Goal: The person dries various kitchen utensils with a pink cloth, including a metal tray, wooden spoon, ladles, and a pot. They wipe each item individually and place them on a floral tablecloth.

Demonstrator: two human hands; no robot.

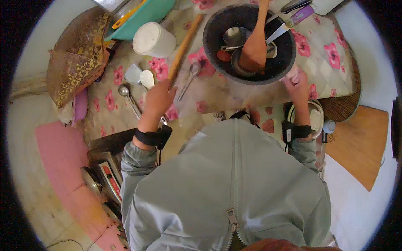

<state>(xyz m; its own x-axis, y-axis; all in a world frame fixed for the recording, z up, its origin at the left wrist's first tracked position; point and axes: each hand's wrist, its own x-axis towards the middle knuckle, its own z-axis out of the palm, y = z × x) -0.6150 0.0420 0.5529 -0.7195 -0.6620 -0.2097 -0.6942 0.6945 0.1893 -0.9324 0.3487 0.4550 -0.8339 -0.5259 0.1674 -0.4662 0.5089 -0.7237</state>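
Observation:
My left hand (pixel 158 98) is closed around the lower end of a wooden rod (pixel 185 47), probably a rolling pin. Close to that hand lie a white plastic spoon (pixel 147 78), a clear scoop (pixel 133 74), metal measuring spoons (pixel 124 91) and a small metal spoon (pixel 194 69). Beside the lower right rim of a dark round pan (pixel 213 67) is my right hand (pixel 296 83); its fingers are blurred, and whether they grip anything is unclear. Inside the pan stand a wooden spatula (pixel 255 47), a metal ladle (pixel 235 36) and a purple-handled utensil (pixel 300 15).
A white lidded tub (pixel 154 39) and a teal basin (pixel 141 22) stand at the far left of the flowered tablecloth (pixel 232 94). Further left is a brown stool or chair back (pixel 77 59) with gold patterning. A wooden board (pixel 358 141) leans at right, near a white round container (pixel 317 109).

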